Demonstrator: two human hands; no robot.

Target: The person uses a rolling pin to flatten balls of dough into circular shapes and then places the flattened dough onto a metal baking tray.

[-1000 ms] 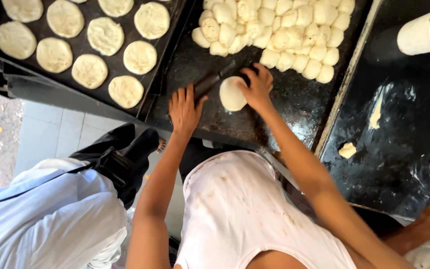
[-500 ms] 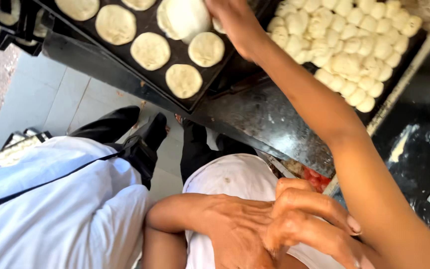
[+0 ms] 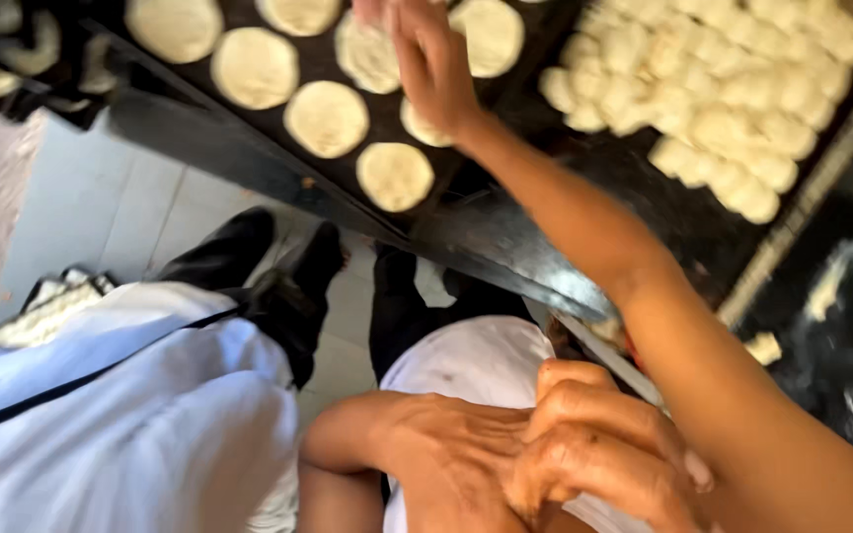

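Observation:
My right hand (image 3: 431, 64) reaches out flat over a dark tray (image 3: 199, 128) of flattened round dough discs (image 3: 328, 118). Its palm lies across one disc (image 3: 425, 126) and its fingertips run off the top edge of the view. Nothing is gripped in it. My left hand (image 3: 584, 449) rests low against my white shirt (image 3: 466, 360), with the fingers curled in and nothing visible in them. To the right of the disc tray, a heap of small dough balls (image 3: 733, 109) fills a second dark tray (image 3: 683, 232).
A person in a white garment (image 3: 120, 405) with black shoes (image 3: 239, 247) stands close on my left on the pale tiled floor (image 3: 101, 217). A dark floury worktop (image 3: 841, 316) with a dough scrap (image 3: 764, 347) lies at the right.
My right hand carried a dough piece from the ball tray left to the disc tray and now lies flat there. My left hand came off the tray back to my body.

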